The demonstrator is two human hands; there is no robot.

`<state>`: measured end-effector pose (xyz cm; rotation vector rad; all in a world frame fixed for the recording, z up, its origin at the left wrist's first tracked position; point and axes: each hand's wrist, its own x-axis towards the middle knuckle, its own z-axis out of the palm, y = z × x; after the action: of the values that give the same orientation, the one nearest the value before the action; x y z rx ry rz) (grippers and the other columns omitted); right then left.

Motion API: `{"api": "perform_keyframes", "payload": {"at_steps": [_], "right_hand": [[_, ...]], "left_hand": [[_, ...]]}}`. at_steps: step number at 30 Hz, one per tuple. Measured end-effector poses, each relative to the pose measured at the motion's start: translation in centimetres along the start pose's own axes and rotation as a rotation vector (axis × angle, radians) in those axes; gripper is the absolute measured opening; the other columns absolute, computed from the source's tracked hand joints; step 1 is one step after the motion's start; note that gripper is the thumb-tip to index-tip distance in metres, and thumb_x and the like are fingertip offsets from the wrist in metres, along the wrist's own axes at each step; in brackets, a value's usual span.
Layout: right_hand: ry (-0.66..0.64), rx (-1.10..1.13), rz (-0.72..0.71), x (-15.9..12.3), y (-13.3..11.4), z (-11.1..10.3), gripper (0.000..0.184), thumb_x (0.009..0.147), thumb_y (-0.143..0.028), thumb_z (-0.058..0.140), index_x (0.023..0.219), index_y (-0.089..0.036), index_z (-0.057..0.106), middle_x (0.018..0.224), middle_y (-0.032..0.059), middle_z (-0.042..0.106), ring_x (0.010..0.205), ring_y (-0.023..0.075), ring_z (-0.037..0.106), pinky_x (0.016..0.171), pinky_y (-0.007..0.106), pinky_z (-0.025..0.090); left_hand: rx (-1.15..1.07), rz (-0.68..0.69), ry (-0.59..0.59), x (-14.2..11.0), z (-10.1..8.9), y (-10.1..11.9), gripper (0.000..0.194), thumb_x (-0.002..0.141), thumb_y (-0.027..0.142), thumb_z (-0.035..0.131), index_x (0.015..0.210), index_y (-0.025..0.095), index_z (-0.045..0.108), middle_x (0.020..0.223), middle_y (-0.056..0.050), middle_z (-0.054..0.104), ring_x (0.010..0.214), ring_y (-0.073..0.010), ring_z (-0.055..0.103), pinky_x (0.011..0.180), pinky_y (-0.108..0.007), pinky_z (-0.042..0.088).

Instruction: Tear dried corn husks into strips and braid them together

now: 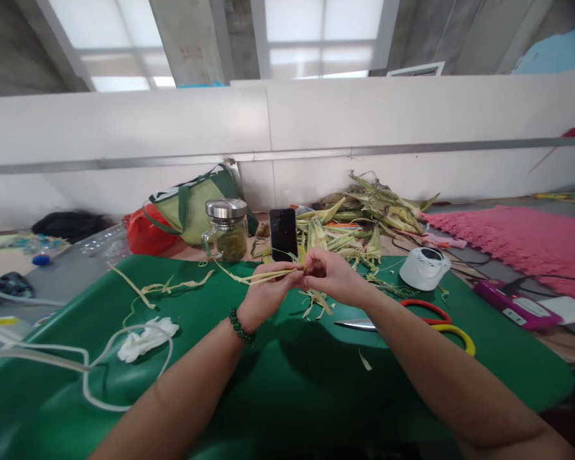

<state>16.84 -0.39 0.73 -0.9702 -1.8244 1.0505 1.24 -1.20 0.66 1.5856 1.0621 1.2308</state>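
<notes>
Pale thin strips (268,276) are over the green desk (316,409), the left hand's (273,287) grip closed around them and the right hand's (333,275) fingers pinched together at their ends. Beyond stands a phone (283,233); scissors (359,324) lie to the right.

Your head camera looks forward and down, close above the green tabletop (292,383), facing the white partition (172,121) beyond it.
</notes>
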Motion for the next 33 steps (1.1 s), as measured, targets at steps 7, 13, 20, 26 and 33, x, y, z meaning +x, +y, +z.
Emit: {"api": "perform_keyframes", "payload": {"at_steps": [7,13,20,26,33], "right_hand": [[0.026,-0.32,-0.172,-0.4,-0.3,-0.8,0.014,0.073,-0.014,0.055,0.069,-0.02,0.043,0.059,-0.0047,0.049,0.052,0.0089,0.044,0.048,0.02,0.033],[0.069,-0.495,-0.26,0.2,0.3,-1.5,0.006,0.076,-0.012,0.053,0.073,-0.017,0.055,0.066,-0.001,0.059,0.061,0.0109,0.052,0.057,0.022,0.038],[0.003,-0.418,-0.349,0.0,-0.1,-0.7,0.017,0.08,-0.03,0.057,0.086,-0.016,0.065,0.069,0.0015,0.057,0.06,0.0107,0.049,0.055,0.021,0.038],[-0.028,-0.213,-0.161,0.5,0.2,-0.6,0.016,0.076,-0.027,0.056,0.063,-0.016,0.054,0.055,-0.0034,0.049,0.05,0.0078,0.041,0.046,0.019,0.031],[0.13,-0.166,-0.138,0.0,-0.4,0.4,0.016,0.075,-0.025,0.05,0.061,-0.018,0.048,0.051,-0.0042,0.046,0.046,0.0078,0.041,0.045,0.02,0.032]], "left_hand": [[-0.245,-0.298,-0.094,0.4,-0.7,-0.2,0.017,0.066,0.027,0.072,0.072,0.012,0.068,0.059,-0.002,0.066,0.057,-0.0141,0.063,0.062,-0.027,0.054],[-0.277,-0.342,-0.126,0.4,-1.1,0.0,0.023,0.067,0.024,0.071,0.086,0.011,0.071,0.068,-0.004,0.068,0.065,-0.0132,0.063,0.065,-0.025,0.051],[-0.005,-0.229,-0.248,0.1,0.0,-0.9,0.013,0.065,0.017,0.063,0.052,0.013,0.063,0.055,0.0,0.061,0.056,-0.012,0.058,0.061,-0.025,0.05],[-0.129,-0.284,-0.37,-0.2,0.5,-1.1,0.016,0.063,0.026,0.069,0.061,0.011,0.065,0.059,-0.002,0.062,0.059,-0.012,0.057,0.067,-0.028,0.051],[0.087,-0.064,-0.382,-0.2,0.8,-1.2,0.008,0.066,0.015,0.059,0.062,0.012,0.066,0.055,0.0,0.055,0.055,-0.01,0.047,0.055,-0.021,0.041]]}}
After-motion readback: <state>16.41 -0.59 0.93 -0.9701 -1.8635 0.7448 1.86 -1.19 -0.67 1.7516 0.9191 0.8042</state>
